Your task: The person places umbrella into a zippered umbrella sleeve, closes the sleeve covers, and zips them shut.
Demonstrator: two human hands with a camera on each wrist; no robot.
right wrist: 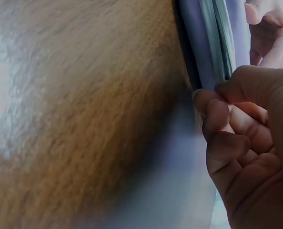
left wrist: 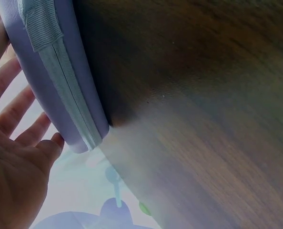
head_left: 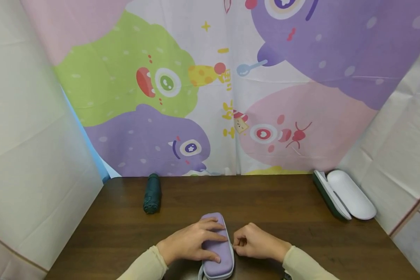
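Pressing from above, the left hand (head_left: 196, 241) lies across the top of a lilac, rounded oblong zip case (head_left: 215, 245), its fingers spread over the lid and not wrapped round it, seemingly to steady the case. At the case's 3 o'clock, the right hand (head_left: 259, 243) has thumb and forefinger pinched together on the pale grey zipper (right wrist: 220, 38); the pull itself is hidden. The case lies near the person, its length running roughly 12 to 6, which presumably leaves the seam within reach. A grey fabric loop (head_left: 201, 272) shows at its 7 o'clock.

The dark brown wood-grain table (head_left: 273, 198) carries two more things, likely set well apart to leave working room: a folded dark green cloth umbrella (head_left: 152, 194) at 10 o'clock, and an open, dark green hard case with a white inside (head_left: 351, 194) at 2 o'clock.

Beyond, at 12 o'clock, hangs a cloth printed with green, purple and pink cartoon monsters (head_left: 119, 77); plain white sheeting (head_left: 31, 116) flanks both sides.
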